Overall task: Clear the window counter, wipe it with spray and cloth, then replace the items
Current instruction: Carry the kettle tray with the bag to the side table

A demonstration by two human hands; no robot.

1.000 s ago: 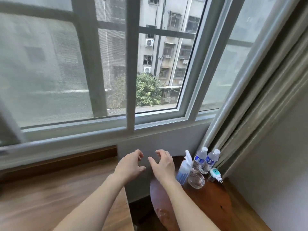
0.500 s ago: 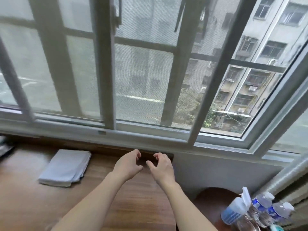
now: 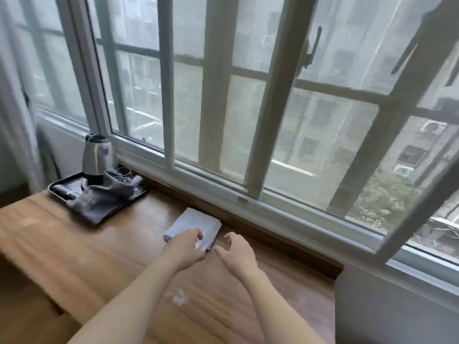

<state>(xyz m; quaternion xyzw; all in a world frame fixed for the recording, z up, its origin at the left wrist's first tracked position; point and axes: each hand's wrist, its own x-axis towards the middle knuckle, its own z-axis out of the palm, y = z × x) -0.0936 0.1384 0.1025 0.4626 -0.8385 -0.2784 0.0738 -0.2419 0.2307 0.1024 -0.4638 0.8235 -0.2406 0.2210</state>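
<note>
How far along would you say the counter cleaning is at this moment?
Early. Nothing looks wiped: a white smudge sits on the counter, and the tray with the kettle remains there. Both hands, left and right, hover by the folded cloth. Clearing, spraying, wiping and replacing remain.

Head view: wooden table (image 3: 99,249) under the window (image 3: 248,95). Folded pale cloth (image 3: 196,223) lies flat by the window edge. Left hand (image 3: 185,247) over the cloth's near corner, fingers curled; contact unclear. Right hand (image 3: 237,250) just beside the cloth, fingers loosely curled, holding nothing. Far left: black tray (image 3: 139,193) carrying a steel kettle (image 3: 95,155), a glass (image 3: 123,172) and a dark grey cloth (image 3: 104,197)
</note>
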